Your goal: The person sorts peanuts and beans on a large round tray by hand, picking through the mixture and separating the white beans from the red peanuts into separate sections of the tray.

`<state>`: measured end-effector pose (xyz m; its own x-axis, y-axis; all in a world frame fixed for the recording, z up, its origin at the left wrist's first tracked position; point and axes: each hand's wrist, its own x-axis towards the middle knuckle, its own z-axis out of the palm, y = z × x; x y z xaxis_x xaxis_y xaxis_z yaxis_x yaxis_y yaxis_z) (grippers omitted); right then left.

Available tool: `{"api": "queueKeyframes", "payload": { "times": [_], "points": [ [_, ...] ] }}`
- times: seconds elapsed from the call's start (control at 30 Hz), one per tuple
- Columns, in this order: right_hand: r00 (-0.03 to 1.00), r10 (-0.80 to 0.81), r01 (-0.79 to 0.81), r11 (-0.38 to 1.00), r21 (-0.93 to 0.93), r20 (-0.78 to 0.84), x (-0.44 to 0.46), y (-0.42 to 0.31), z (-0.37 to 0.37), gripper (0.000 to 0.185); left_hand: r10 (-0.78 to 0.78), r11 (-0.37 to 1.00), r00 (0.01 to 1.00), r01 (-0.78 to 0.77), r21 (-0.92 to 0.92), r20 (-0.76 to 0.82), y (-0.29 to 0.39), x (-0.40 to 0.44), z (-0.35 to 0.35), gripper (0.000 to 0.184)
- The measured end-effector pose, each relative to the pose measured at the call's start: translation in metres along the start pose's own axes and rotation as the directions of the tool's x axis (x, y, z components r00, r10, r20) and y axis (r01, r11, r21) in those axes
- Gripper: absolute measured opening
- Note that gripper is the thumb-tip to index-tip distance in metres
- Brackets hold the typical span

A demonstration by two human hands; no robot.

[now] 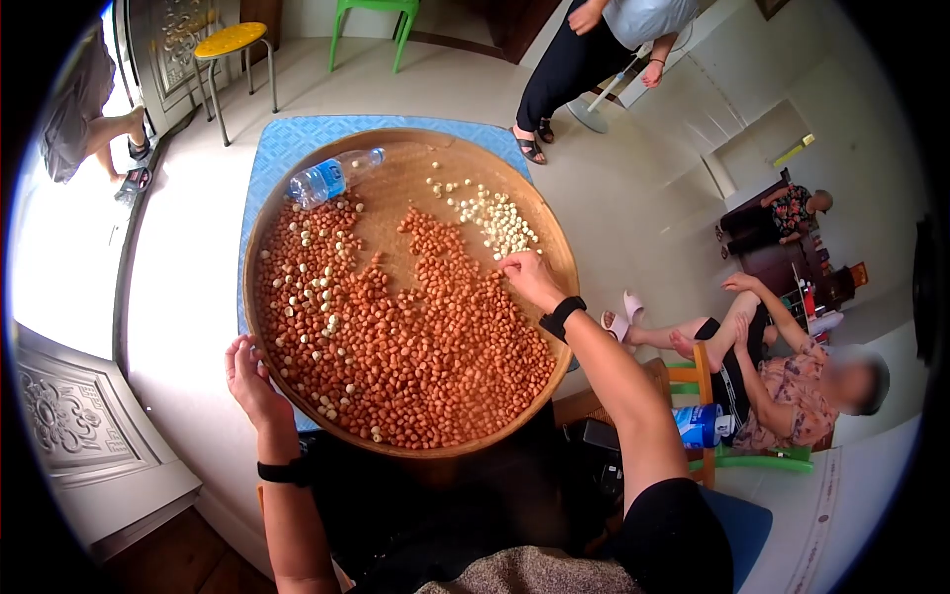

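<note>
A large round woven bamboo tray point(565, 247) is in front of me. Many red-skinned nuts, apparently peanuts point(426, 346), cover most of its bottom. Pale round seeds, perhaps lotus seeds point(500, 220), form a pile at the far right, and more are scattered among the nuts at left. My right hand point(532, 280) reaches into the tray beside the pale pile, thumb and fingers together; anything between the fingertips is hidden. Outside the left rim, my left hand point(255, 384) is raised with loosely bent fingers apart and holds nothing. A clear plastic bottle point(319, 183) lies on its side inside the tray.
Beneath the tray shows a blue patterned tabletop point(272, 148). A person point(792, 396) sits at right near a blue container point(698, 426). Someone stands point(564, 74) beyond the table. A yellow stool point(231, 42) and green chair point(376, 8) stand at the back.
</note>
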<state>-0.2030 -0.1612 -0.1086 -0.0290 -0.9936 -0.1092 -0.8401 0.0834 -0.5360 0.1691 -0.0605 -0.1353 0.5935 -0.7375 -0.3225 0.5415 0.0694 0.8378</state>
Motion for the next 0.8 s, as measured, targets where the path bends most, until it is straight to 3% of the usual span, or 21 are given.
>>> {"api": "queueKeyframes", "payload": {
  "times": [0.07, 0.1, 0.2, 0.33, 0.4, 0.47, 0.63, 0.7, 0.73, 0.8],
  "points": [
    [0.998, 0.032, -0.032, 0.999, -0.010, 0.052, -0.004, 0.006, 0.006, 0.017, 0.008, 1.000, 1.000, -0.008, -0.009, -0.005, -0.001, 0.002, -0.001, 0.009],
    [0.992, 0.016, -0.038, 0.984, 0.176, 0.128, -0.004, 0.008, 0.007, 0.017, 0.008, 1.000, 1.000, -0.008, -0.007, -0.002, -0.002, 0.002, -0.001, 0.009],
    [0.996, 0.058, -0.071, 0.967, 0.245, 0.064, -0.010, -0.002, -0.002, 0.019, 0.015, 1.000, 1.000, -0.015, -0.012, -0.001, -0.002, 0.003, -0.002, 0.009],
    [0.990, 0.067, -0.077, 0.994, 0.077, 0.125, -0.004, 0.014, -0.011, 0.018, 0.016, 1.000, 1.000, -0.016, -0.016, -0.010, 0.000, 0.001, 0.001, 0.008],
    [0.990, 0.069, -0.080, 0.993, 0.087, 0.125, -0.005, 0.017, -0.010, 0.017, 0.012, 1.000, 1.000, -0.012, -0.013, -0.011, 0.000, 0.001, 0.002, 0.008],
    [0.990, -0.060, 0.070, 0.995, 0.074, -0.130, -0.006, 0.011, -0.013, 0.017, 0.011, 0.999, 1.000, -0.011, -0.033, 0.000, -0.002, 0.004, -0.002, 0.007],
    [0.987, 0.144, -0.146, 0.989, 0.027, 0.073, -0.009, 0.022, -0.036, 0.021, 0.011, 0.999, 1.000, -0.011, -0.030, 0.000, -0.001, 0.003, -0.001, 0.013],
    [0.942, 0.212, -0.173, 0.971, -0.167, 0.259, -0.015, 0.017, -0.045, 0.022, 0.010, 1.000, 1.000, -0.010, -0.028, 0.003, -0.002, 0.003, -0.002, 0.013],
    [0.943, 0.213, -0.173, 0.971, -0.167, 0.257, -0.016, 0.023, -0.042, 0.022, 0.008, 0.999, 1.000, -0.008, -0.032, 0.004, -0.003, 0.004, -0.003, 0.013],
    [0.997, 0.056, -0.052, 0.994, -0.095, 0.045, -0.017, 0.038, -0.031, 0.022, 0.007, 0.999, 1.000, -0.007, -0.034, 0.009, -0.002, 0.004, -0.002, 0.013]
  ]
}}
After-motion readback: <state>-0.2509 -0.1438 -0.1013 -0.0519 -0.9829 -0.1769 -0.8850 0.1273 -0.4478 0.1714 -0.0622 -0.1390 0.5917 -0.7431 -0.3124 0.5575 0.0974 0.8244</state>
